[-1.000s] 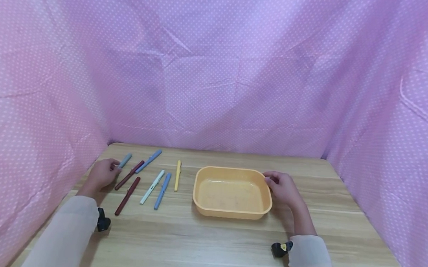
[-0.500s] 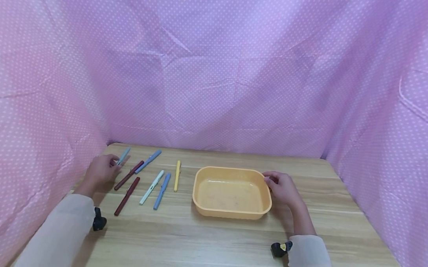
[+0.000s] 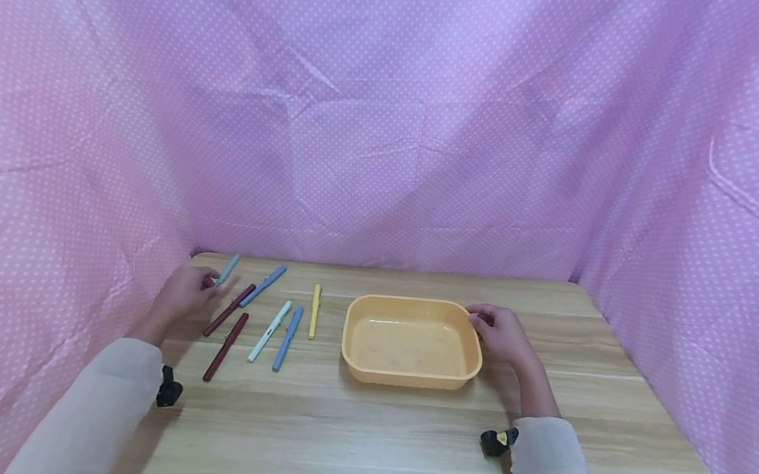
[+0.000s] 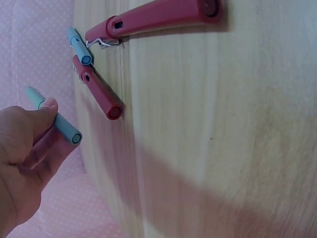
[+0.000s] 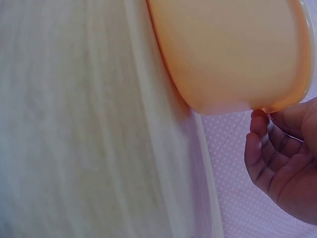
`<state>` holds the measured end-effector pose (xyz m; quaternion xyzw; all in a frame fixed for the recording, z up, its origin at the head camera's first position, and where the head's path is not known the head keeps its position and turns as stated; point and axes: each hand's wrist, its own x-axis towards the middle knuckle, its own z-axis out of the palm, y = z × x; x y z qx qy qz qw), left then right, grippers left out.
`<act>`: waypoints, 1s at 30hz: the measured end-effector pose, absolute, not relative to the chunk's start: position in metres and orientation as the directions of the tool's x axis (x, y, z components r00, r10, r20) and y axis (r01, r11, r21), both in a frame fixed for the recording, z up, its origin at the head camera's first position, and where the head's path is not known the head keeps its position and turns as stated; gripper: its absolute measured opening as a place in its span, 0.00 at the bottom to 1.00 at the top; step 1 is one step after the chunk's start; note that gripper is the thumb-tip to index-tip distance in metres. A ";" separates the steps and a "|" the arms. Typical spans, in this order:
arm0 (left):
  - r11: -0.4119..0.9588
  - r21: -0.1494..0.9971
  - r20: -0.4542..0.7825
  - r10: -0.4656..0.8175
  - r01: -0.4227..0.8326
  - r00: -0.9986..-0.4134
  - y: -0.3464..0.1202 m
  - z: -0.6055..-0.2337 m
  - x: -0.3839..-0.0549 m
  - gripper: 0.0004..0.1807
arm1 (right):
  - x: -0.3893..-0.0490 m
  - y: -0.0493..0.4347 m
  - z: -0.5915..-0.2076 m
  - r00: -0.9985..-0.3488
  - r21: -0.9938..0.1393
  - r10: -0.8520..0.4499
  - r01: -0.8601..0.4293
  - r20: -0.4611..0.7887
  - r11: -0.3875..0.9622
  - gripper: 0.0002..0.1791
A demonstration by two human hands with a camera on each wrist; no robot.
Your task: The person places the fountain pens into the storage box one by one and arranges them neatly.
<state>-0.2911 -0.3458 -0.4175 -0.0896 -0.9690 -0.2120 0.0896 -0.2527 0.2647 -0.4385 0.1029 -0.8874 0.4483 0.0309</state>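
My left hand [image 3: 186, 293] pinches a grey-green capped pen [image 3: 228, 270] between thumb and fingers at the table's far left. In the left wrist view that same pen [image 4: 68, 129] is held above the table, its round end towards the camera. Close by, a dark red pen [image 3: 226, 314] and a blue pen [image 3: 265, 285] lie touching. On the right, my right hand [image 3: 504, 333] grips the right far corner of a yellow-orange plastic basin [image 3: 406, 379]. The right wrist view has its thumb and fingertips at the basin's rim.
Another dark red pen [image 3: 225, 348], a mint pen [image 3: 268, 332], a second blue pen [image 3: 288, 338] and a yellow pen [image 3: 315, 311] lie apart on the wooden table [image 3: 347, 438]. Pink dotted cloth [image 3: 388, 160] hangs behind the table and at both sides.
My left hand has moved a little away from me, carrying the grey-green pen towards the table's back edge. My right hand and the basin have stayed in place.
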 end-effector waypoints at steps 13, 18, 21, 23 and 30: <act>0.805 0.571 0.129 0.104 0.159 -0.986 -0.332 -0.419 -0.296 0.20 | -0.251 0.265 -0.438 -0.977 -0.795 -0.164 -0.209 0.138 0.570 0.15; 0.713 0.697 0.034 0.073 0.076 -0.997 -0.321 -0.414 -0.295 0.22 | -0.251 0.265 -0.439 -0.978 -0.796 -0.159 -0.204 0.137 0.570 0.15; 0.688 0.724 0.010 0.067 0.054 -0.998 -0.314 -0.411 -0.295 0.23 | -0.251 0.265 -0.438 -0.978 -0.797 -0.156 -0.201 0.136 0.570 0.15; 0.684 0.728 0.000 0.067 0.046 -0.998 -0.309 -0.409 -0.295 0.23 | -0.251 0.264 -0.438 -0.979 -0.801 -0.154 -0.198 0.133 0.565 0.15; 0.559 0.829 -0.046 0.090 0.013 -0.995 -0.297 -0.405 -0.297 0.27 | -0.251 0.264 -0.439 -0.980 -0.802 -0.150 -0.194 0.132 0.565 0.16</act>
